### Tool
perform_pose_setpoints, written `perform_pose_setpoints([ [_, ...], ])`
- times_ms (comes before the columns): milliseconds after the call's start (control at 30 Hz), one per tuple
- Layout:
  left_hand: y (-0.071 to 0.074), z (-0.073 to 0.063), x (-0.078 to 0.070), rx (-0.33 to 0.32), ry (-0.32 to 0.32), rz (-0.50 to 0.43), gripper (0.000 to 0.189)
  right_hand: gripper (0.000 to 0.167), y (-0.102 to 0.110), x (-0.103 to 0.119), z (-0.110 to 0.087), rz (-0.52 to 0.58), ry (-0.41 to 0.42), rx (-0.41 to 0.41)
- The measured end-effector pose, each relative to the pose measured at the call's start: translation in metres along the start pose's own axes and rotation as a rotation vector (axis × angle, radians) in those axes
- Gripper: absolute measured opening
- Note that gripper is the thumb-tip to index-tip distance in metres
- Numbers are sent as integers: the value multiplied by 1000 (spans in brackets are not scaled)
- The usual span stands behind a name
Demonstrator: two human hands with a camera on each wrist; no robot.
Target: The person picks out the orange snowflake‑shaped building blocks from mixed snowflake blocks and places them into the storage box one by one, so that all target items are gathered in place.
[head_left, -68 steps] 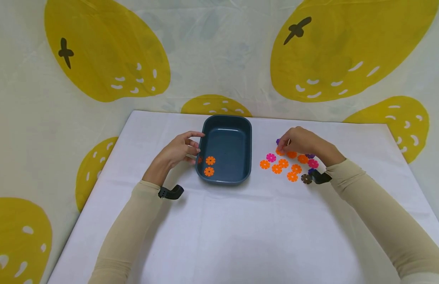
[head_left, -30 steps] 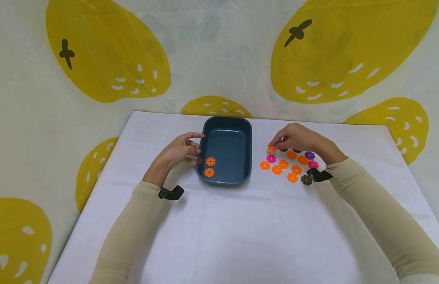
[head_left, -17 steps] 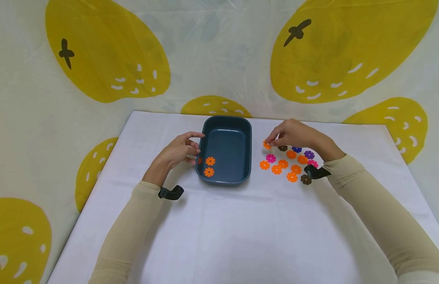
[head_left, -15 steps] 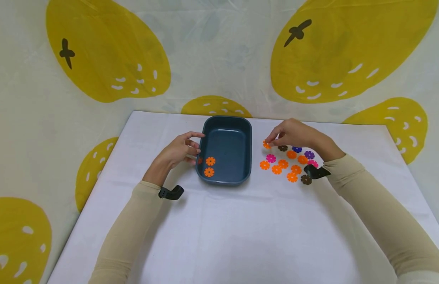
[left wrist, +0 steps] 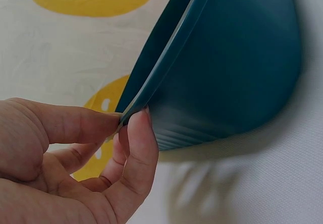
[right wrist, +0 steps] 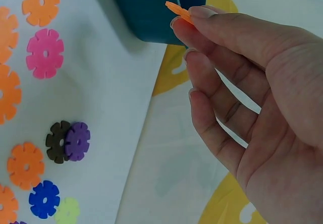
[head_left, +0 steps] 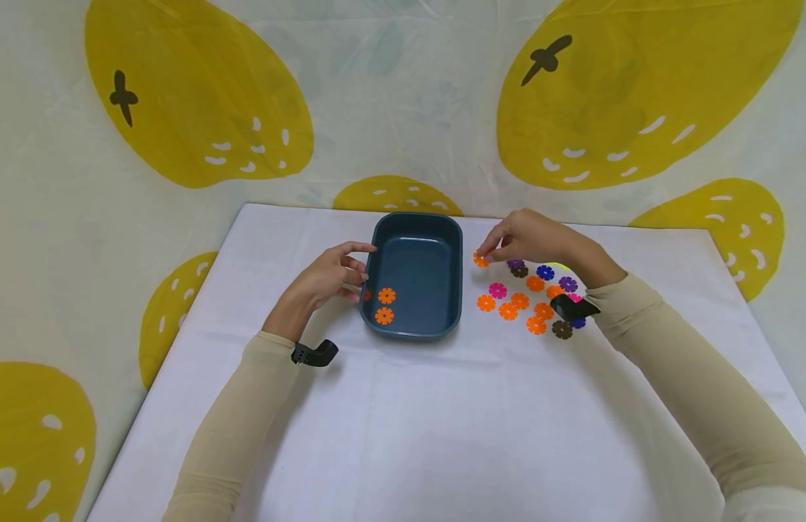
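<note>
A dark blue-green plastic tray (head_left: pixel 416 290) stands at the back middle of the table, with two orange notched plastic discs lying on its floor at the near left. My left hand (head_left: pixel 327 275) pinches the tray's left rim between thumb and fingers, as the left wrist view shows up close. My right hand (head_left: pixel 530 235), just right of the tray, pinches an orange notched disc (right wrist: pixel 177 11) by its edge between thumb and index finger. Below that hand lie loose discs, among them a pink disc (head_left: pixel 497 291), a blue disc (head_left: pixel 545 272) and a purple disc (right wrist: pixel 77 141) overlapping a brown disc (right wrist: pixel 57 142).
Several more orange discs (head_left: pixel 508 312) and a brown disc (head_left: pixel 562 330) spread toward the right forearm, which partly covers others. A yellow-green disc (right wrist: pixel 67 211) lies beside the blue one. White cloth (head_left: pixel 403 420) covers the table; a lemon-print curtain (head_left: pixel 403 94) hangs behind.
My right hand picked the orange disc out of the pile and carried it up and left toward the tray, uncovering purple, brown and blue discs. The left hand stays at the rim.
</note>
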State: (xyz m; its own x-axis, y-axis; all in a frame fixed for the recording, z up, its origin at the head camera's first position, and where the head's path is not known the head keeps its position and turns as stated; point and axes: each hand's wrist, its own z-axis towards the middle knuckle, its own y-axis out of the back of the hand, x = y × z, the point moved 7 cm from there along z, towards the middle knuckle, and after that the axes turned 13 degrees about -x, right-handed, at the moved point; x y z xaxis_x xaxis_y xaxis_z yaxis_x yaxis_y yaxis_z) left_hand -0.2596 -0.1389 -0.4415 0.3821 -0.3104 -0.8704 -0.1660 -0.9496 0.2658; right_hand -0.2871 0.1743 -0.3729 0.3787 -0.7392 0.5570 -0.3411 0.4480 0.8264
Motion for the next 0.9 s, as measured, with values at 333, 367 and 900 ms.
perform_pose_setpoints([
  [333,-1,1,1,-3,-7,-6,58,16,-1,10,7,-12,44,0],
  [367,-1,1,1,-3,-8,-6,57,16,-1,11,8,-11,49,0],
  [900,-2,1,4,-6,-21,-9,57,17,-12,35,14,9,169,11],
])
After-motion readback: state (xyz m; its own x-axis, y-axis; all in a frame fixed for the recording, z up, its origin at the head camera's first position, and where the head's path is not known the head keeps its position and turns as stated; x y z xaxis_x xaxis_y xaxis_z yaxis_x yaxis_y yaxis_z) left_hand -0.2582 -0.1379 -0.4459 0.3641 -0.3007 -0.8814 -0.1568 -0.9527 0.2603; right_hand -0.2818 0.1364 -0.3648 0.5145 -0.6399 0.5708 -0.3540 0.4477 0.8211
